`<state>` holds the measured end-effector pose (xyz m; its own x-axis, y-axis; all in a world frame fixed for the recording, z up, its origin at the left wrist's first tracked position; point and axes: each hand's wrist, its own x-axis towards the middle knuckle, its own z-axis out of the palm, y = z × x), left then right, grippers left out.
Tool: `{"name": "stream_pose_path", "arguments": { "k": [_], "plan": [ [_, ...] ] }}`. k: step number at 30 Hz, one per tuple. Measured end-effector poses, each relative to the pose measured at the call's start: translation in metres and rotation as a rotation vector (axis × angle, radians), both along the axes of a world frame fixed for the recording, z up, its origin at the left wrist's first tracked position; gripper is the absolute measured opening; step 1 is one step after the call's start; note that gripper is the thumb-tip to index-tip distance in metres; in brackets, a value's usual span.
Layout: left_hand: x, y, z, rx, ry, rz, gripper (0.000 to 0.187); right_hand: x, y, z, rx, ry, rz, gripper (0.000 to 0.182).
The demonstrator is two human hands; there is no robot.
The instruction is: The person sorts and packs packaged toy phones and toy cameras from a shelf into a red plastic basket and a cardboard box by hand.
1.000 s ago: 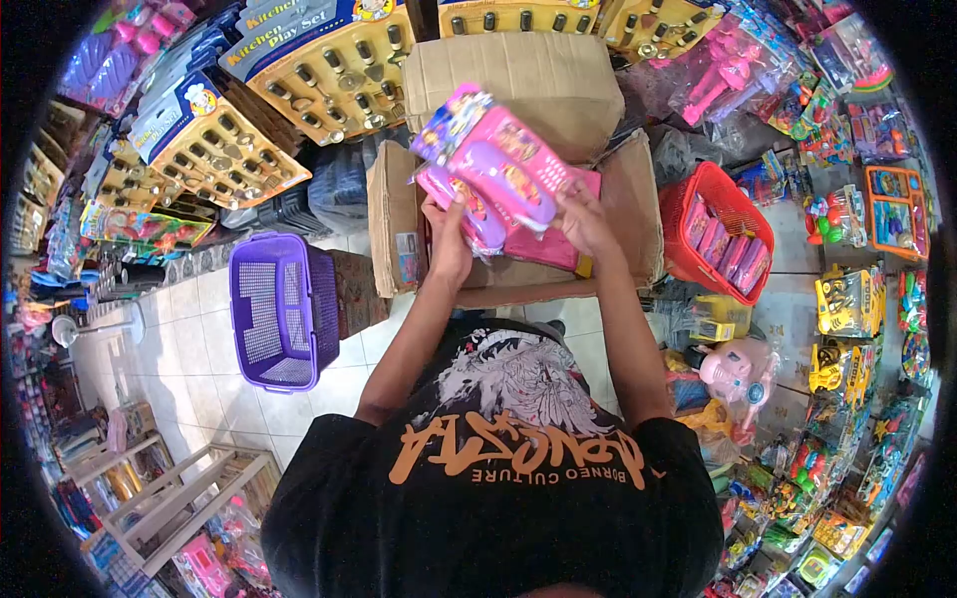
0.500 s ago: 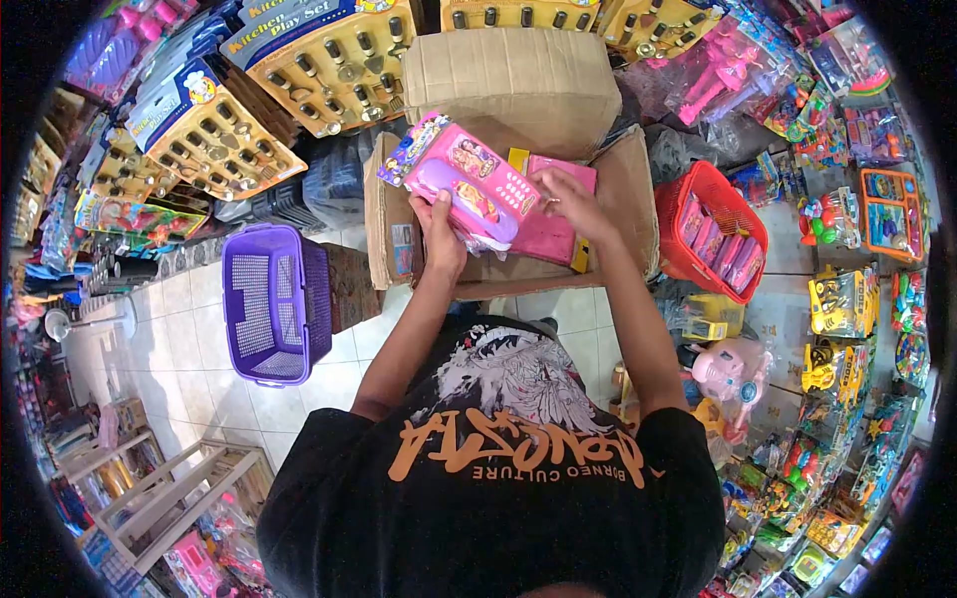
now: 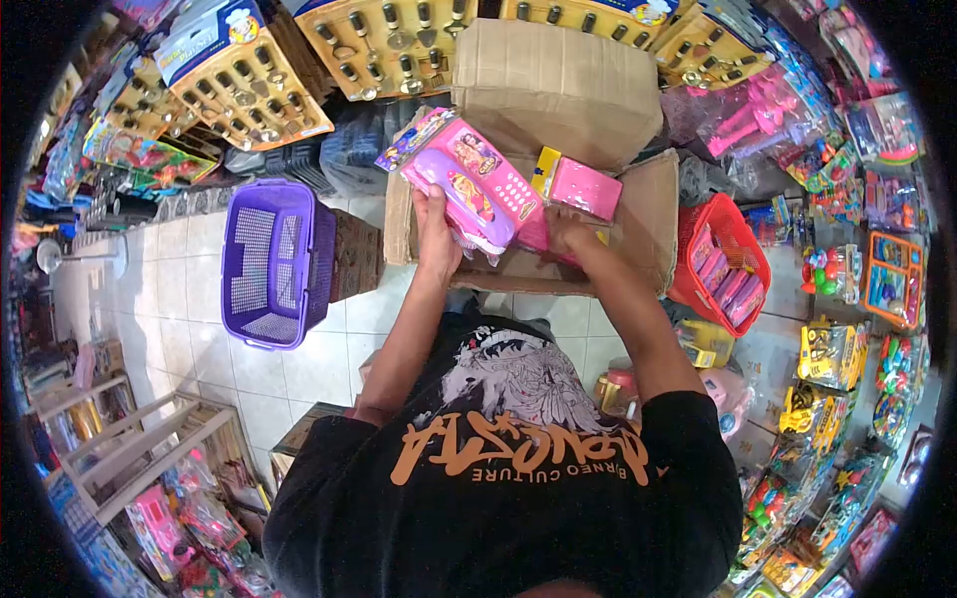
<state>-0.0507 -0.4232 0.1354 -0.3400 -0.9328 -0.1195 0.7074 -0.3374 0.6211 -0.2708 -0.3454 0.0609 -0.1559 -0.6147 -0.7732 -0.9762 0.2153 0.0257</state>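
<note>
My left hand point(image 3: 435, 231) is closed on the lower left side of a packaged pink and purple toy telephone point(image 3: 476, 186), tilted over an open cardboard box point(image 3: 661, 214). Down inside that box is my right hand point(image 3: 574, 237), beside the phone pack's right end; its fingers are mostly hidden, so their grip does not show. A wrapped pink pack point(image 3: 586, 189) with a yellow edge lies in the box just beyond that hand. More pink packaging shows partly under the phone.
A purple basket point(image 3: 321, 269) stands to the left on the tiled floor, in front of a carton point(image 3: 356, 254). To the right, a red basket point(image 3: 763, 261) holds several pink packs. Kitchen play sets point(image 3: 249, 95) line the back, and hanging toys crowd the right.
My right hand has moved down into the box from above the pink packs. The pink pack there now sits farther up and right. My left hand still holds the toy telephone.
</note>
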Motion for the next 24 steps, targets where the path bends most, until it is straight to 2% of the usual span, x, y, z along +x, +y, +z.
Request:
{"name": "stream_pose_path", "arguments": {
  "k": [1, 3, 9, 11, 12, 14, 15, 16, 17, 18, 19, 21, 22, 23, 24],
  "plan": [
    [0.001, -0.001, -0.001, 0.001, 0.002, 0.008, 0.046, -0.002, 0.002, -0.005, -0.003, 0.019, -0.066, 0.127],
    [0.003, 0.0, -0.004, -0.018, -0.108, -0.018, 0.067, -0.007, 0.006, -0.006, -0.001, 0.04, -0.126, 0.132],
    [0.006, -0.002, -0.01, 0.008, -0.069, -0.033, 0.066, -0.011, 0.013, -0.006, -0.016, 0.055, -0.17, 0.135],
    [0.005, -0.003, -0.012, 0.009, -0.053, -0.04, 0.066, -0.009, 0.017, -0.009, -0.177, 0.043, -0.185, 0.122],
    [0.005, -0.004, -0.013, 0.008, -0.04, -0.048, 0.066, -0.013, 0.015, -0.012, -0.178, 0.042, -0.189, 0.122],
    [0.004, -0.004, -0.004, 0.015, -0.057, -0.045, 0.065, -0.035, 0.009, -0.026, -0.301, -0.158, -0.07, 0.102],
    [0.002, -0.004, -0.001, 0.021, -0.07, -0.038, 0.065, -0.049, 0.005, -0.033, -0.302, -0.156, -0.081, 0.102],
    [0.0, -0.004, -0.003, 0.021, -0.069, -0.052, 0.065, -0.063, 0.001, -0.038, -0.254, -0.448, -0.18, 0.092],
    [0.0, -0.006, -0.004, 0.052, -0.027, -0.044, 0.055, -0.073, 0.003, -0.043, -0.207, -0.739, -0.279, 0.082],
    [-0.002, -0.008, -0.006, 0.083, 0.014, -0.036, 0.045, -0.056, 0.005, 0.025, -0.168, -0.809, -0.394, 0.069],
    [-0.004, -0.008, -0.004, 0.078, 0.016, -0.051, 0.045, -0.055, 0.009, 0.051, -0.179, -0.808, -0.406, 0.069],
    [-0.005, -0.007, 0.0, 0.017, -0.069, -0.081, 0.066, -0.056, 0.018, 0.078, -0.171, -1.099, -0.774, 0.061],
    [-0.007, -0.008, -0.001, 0.017, -0.063, -0.078, 0.068, -0.058, 0.025, 0.086, -0.362, -0.98, -0.754, 0.054],
    [-0.009, -0.009, 0.0, 0.013, -0.064, -0.095, 0.068, -0.067, 0.03, 0.081, -0.373, -0.981, -0.767, 0.054],
    [-0.011, -0.01, 0.0, 0.003, -0.066, -0.105, 0.068, -0.075, 0.034, 0.082, -0.405, -1.18, -1.005, 0.052]
  ]
}}
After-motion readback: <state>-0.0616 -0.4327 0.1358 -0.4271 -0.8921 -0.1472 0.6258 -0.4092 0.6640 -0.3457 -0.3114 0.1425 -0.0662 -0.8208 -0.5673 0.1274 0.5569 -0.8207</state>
